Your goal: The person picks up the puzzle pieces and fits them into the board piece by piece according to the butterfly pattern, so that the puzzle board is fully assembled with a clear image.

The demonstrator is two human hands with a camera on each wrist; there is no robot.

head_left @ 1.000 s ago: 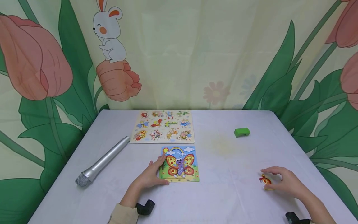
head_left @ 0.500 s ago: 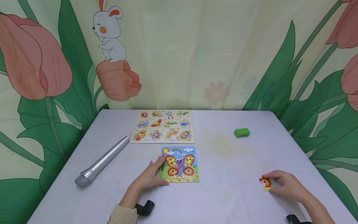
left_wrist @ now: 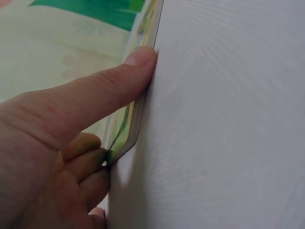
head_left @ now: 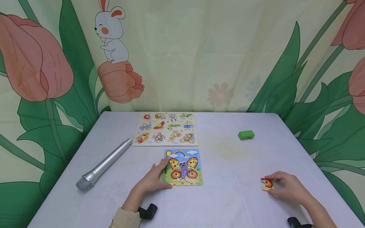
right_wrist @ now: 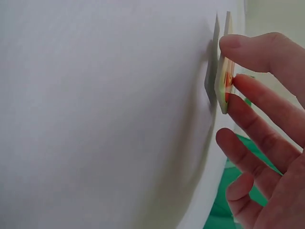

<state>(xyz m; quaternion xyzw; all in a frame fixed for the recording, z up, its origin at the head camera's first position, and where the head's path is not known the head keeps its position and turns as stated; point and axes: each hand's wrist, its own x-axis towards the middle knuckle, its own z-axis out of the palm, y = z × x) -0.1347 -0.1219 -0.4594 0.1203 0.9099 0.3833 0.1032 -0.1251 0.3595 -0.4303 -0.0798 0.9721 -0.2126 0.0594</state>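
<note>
A square butterfly jigsaw puzzle [head_left: 184,167] lies flat on the white table. My left hand [head_left: 155,177] grips its near left corner, fingers along the left side and thumb on the near edge. In the left wrist view the thumb lies against the thin board edge [left_wrist: 129,121]. Far to the right, my right hand [head_left: 291,187] pinches a small jigsaw piece [head_left: 267,184] with a red and yellow ring pattern. The right wrist view has this piece [right_wrist: 224,86] between thumb and fingertips, tilted and slightly above the tabletop, its shadow beside it.
Behind the puzzle lies a wooden board [head_left: 166,129] with several insect and animal pictures. A silver microphone [head_left: 104,164] rests at the left. Towards the back right sits a green block [head_left: 246,135]. A printed curtain [head_left: 182,57] hangs behind the table.
My right hand has turned the jigsaw piece a little and carried it slightly left. The left hand and the puzzle have stayed in place.
</note>
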